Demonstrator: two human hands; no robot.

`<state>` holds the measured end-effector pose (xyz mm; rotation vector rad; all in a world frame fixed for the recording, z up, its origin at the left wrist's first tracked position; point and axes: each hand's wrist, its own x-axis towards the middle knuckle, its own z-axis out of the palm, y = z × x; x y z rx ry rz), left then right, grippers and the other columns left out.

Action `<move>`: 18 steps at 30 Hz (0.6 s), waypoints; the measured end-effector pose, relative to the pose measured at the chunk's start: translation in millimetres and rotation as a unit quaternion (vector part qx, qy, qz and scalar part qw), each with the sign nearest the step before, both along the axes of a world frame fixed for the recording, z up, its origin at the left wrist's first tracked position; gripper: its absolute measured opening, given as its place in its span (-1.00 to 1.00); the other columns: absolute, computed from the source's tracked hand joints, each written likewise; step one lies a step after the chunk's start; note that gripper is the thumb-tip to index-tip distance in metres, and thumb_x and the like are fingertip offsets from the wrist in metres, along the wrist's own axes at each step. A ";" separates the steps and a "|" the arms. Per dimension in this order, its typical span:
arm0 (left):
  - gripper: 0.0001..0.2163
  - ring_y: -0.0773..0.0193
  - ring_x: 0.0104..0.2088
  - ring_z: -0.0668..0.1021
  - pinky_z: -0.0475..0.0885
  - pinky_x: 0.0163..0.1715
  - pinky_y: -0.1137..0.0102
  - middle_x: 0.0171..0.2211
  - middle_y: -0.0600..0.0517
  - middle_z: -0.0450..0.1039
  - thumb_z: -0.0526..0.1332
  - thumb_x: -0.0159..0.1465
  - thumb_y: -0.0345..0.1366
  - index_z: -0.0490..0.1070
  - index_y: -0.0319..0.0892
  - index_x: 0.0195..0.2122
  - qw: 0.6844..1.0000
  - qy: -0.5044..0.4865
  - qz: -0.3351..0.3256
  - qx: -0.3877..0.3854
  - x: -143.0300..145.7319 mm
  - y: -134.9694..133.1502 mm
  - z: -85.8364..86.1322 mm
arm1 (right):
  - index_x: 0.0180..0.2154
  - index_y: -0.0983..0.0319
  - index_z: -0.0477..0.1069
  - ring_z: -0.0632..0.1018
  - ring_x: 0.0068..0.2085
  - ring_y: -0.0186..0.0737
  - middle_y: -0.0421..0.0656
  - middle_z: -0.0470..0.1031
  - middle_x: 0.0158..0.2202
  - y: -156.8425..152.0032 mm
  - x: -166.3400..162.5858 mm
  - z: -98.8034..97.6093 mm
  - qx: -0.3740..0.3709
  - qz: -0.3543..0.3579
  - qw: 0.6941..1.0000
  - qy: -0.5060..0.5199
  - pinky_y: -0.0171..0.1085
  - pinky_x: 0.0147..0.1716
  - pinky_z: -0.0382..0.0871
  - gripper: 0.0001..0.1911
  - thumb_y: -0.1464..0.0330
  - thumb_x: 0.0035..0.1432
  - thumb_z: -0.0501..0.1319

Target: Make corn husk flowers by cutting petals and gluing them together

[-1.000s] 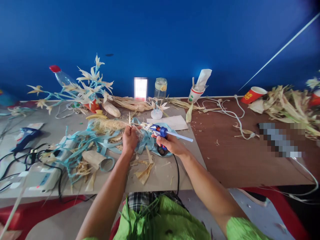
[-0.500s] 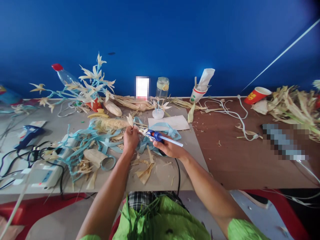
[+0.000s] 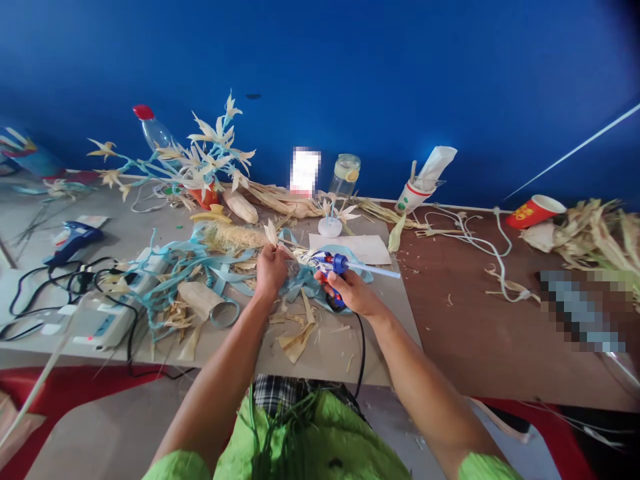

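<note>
My right hand point(image 3: 353, 293) grips a blue glue gun point(image 3: 336, 265) with a pale glue stick sticking out to the right; its nozzle points left at a small corn-husk piece point(image 3: 295, 252). My left hand point(image 3: 271, 270) is closed around that husk piece, and a pale petal point(image 3: 271, 232) stands up above the fingers. Both hands hover over a tangle of light-blue ribbon point(image 3: 215, 270) on the grey table point(image 3: 325, 347). The gun's black cord point(image 3: 361, 340) drops over the table's near edge.
A husk-flower branch point(image 3: 200, 153) stands in a bottle at the back left. A second glue gun point(image 3: 75, 237), a power strip point(image 3: 117, 313) and black cables lie at left. Jar point(image 3: 345, 175), paper cups point(image 3: 415, 193) point(image 3: 533, 210), white cord point(image 3: 480, 233) and a husk pile point(image 3: 595, 230) lie further right.
The view has swung left and tilted. My right hand has turned the glue gun so its handle and red trigger show, with the nozzle still at the husk piece in my left hand.
</note>
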<state>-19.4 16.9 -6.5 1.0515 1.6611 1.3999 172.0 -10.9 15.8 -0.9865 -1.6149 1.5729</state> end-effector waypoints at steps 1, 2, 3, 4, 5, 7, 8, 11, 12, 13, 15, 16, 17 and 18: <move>-0.81 0.42 -0.69 0.31 0.17 -0.67 0.50 -0.59 0.10 0.37 0.06 0.18 -0.18 0.21 -0.17 -0.50 1.000 -0.001 0.000 -0.001 -0.1 0.3 0.4 | -0.22 0.27 0.41 0.32 -0.52 -0.38 -0.12 0.42 -0.36 -0.3 -0.4 1.1 -0.013 0.000 1.000 0.009 -0.32 -0.56 0.19 -0.44 -0.09 0.07 0.09; -0.81 0.42 -0.69 0.31 0.17 -0.67 0.50 -0.59 0.10 0.37 0.06 0.18 -0.18 0.20 -0.17 -0.50 1.000 -0.002 0.001 -0.003 -0.2 0.4 0.9 | -0.23 0.28 0.41 0.32 -0.52 -0.38 -0.12 0.41 -0.36 -0.7 -0.8 2.6 -0.023 0.000 1.000 0.015 -0.33 -0.56 0.18 -0.43 -0.10 0.05 0.10; -0.81 0.42 -0.70 0.31 0.17 -0.67 0.50 -0.60 0.10 0.37 0.06 0.18 -0.19 0.19 -0.17 -0.50 1.000 -0.004 0.000 -0.005 -0.1 0.4 1.5 | -0.23 0.28 0.40 0.31 -0.51 -0.39 -0.12 0.41 -0.35 -1.3 -1.2 4.1 -0.030 0.000 0.999 0.018 -0.33 -0.55 0.18 -0.43 -0.10 0.04 0.10; -0.81 0.43 -0.71 0.30 0.16 -0.68 0.50 -0.60 0.10 0.37 0.06 0.18 -0.19 0.19 -0.16 -0.51 1.000 -0.007 -0.001 -0.007 0.0 0.2 2.1 | -0.24 0.28 0.40 0.31 -0.51 -0.39 -0.12 0.41 -0.35 -1.8 -1.5 5.4 -0.034 0.001 0.999 0.021 -0.33 -0.55 0.17 -0.43 -0.10 0.04 0.11; -0.81 0.43 -0.72 0.29 0.15 -0.69 0.50 -0.60 0.11 0.37 0.06 0.18 -0.19 0.18 -0.16 -0.50 1.000 -0.011 -0.003 -0.009 0.4 -0.1 2.8 | -0.24 0.28 0.40 0.31 -0.51 -0.39 -0.12 0.42 -0.35 -2.3 -1.8 6.1 -0.036 0.001 0.999 0.020 -0.33 -0.55 0.17 -0.42 -0.11 0.03 0.11; -0.82 0.44 -0.75 0.27 0.12 -0.72 0.50 -0.62 0.12 0.35 0.06 0.18 -0.20 0.17 -0.16 -0.50 1.000 -0.015 -0.003 -0.015 1.3 -1.2 4.3 | -0.24 0.27 0.41 0.31 -0.51 -0.38 -0.11 0.42 -0.34 -2.5 -2.1 5.3 -0.036 0.000 0.999 0.011 -0.32 -0.54 0.18 -0.43 -0.11 0.04 0.10; -0.82 0.45 -0.76 0.26 0.11 -0.73 0.51 -0.63 0.13 0.34 0.06 0.19 -0.20 0.18 -0.16 -0.50 1.000 -0.016 -0.002 -0.019 1.9 -1.9 5.0 | -0.24 0.27 0.41 0.32 -0.50 -0.37 -0.11 0.42 -0.34 -2.1 -2.2 3.5 -0.034 0.000 0.999 0.004 -0.32 -0.54 0.18 -0.44 -0.10 0.04 0.10; -0.82 0.45 -0.77 0.25 0.09 -0.74 0.52 -0.65 0.13 0.33 0.06 0.20 -0.20 0.19 -0.17 -0.49 1.000 -0.022 -0.005 -0.022 3.2 -3.7 7.2 | -0.24 0.24 0.43 0.34 -0.49 -0.33 -0.11 0.43 -0.35 0.7 -2.3 -6.2 -0.023 -0.008 1.000 -0.009 -0.30 -0.52 0.20 -0.46 -0.09 0.07 0.09; -0.82 0.46 -0.77 0.25 0.09 -0.74 0.52 -0.64 0.12 0.34 0.06 0.20 -0.20 0.19 -0.17 -0.49 0.999 -0.028 -0.007 -0.021 3.5 -4.1 7.7 | -0.24 0.24 0.43 0.35 -0.48 -0.32 -0.10 0.44 -0.35 2.0 -2.3 -9.9 -0.023 -0.012 1.000 -0.011 -0.29 -0.51 0.21 -0.47 -0.08 0.08 0.09; -0.82 0.46 -0.77 0.26 0.09 -0.75 0.52 -0.64 0.12 0.35 0.06 0.20 -0.20 0.19 -0.17 -0.48 0.999 -0.035 -0.010 -0.018 3.7 -4.3 8.1 | -0.24 0.23 0.43 0.36 -0.47 -0.30 -0.10 0.44 -0.35 3.2 -2.3 -13.2 -0.024 -0.016 1.000 -0.011 -0.29 -0.51 0.22 -0.48 -0.08 0.08 0.09; -0.82 0.47 -0.77 0.26 0.07 -0.76 0.53 -0.61 0.10 0.38 0.06 0.21 -0.20 0.19 -0.17 -0.47 0.999 -0.050 -0.014 -0.015 3.8 -4.4 8.5 | -0.25 0.23 0.43 0.37 -0.46 -0.29 -0.10 0.44 -0.35 5.0 -2.4 -17.1 -0.027 -0.024 0.999 -0.011 -0.28 -0.50 0.23 -0.48 -0.08 0.08 0.08; -0.82 0.47 -0.77 0.25 0.06 -0.76 0.53 -0.61 0.10 0.39 0.06 0.21 -0.20 0.18 -0.17 -0.47 0.998 -0.055 -0.016 -0.014 3.8 -4.2 8.6 | -0.25 0.24 0.43 0.37 -0.46 -0.29 -0.10 0.44 -0.35 5.4 -2.5 -17.3 -0.028 -0.027 0.999 -0.011 -0.28 -0.50 0.23 -0.48 -0.08 0.08 0.09; -0.82 0.48 -0.78 0.25 0.06 -0.77 0.53 -0.61 0.10 0.39 0.06 0.21 -0.20 0.18 -0.17 -0.47 0.998 -0.058 -0.017 -0.014 3.8 -4.1 8.7 | -0.26 0.24 0.43 0.37 -0.46 -0.29 -0.10 0.44 -0.35 5.4 -2.6 -16.3 -0.029 -0.029 0.999 -0.009 -0.28 -0.50 0.23 -0.47 -0.09 0.06 0.09; -0.82 0.48 -0.78 0.24 0.05 -0.77 0.53 -0.62 0.10 0.38 0.06 0.21 -0.21 0.18 -0.18 -0.47 0.998 -0.059 -0.017 -0.015 3.8 -3.9 8.7 | -0.26 0.25 0.42 0.36 -0.47 -0.30 -0.10 0.43 -0.36 5.0 -2.8 -14.2 -0.031 -0.029 0.999 -0.007 -0.28 -0.50 0.23 -0.45 -0.10 0.05 0.10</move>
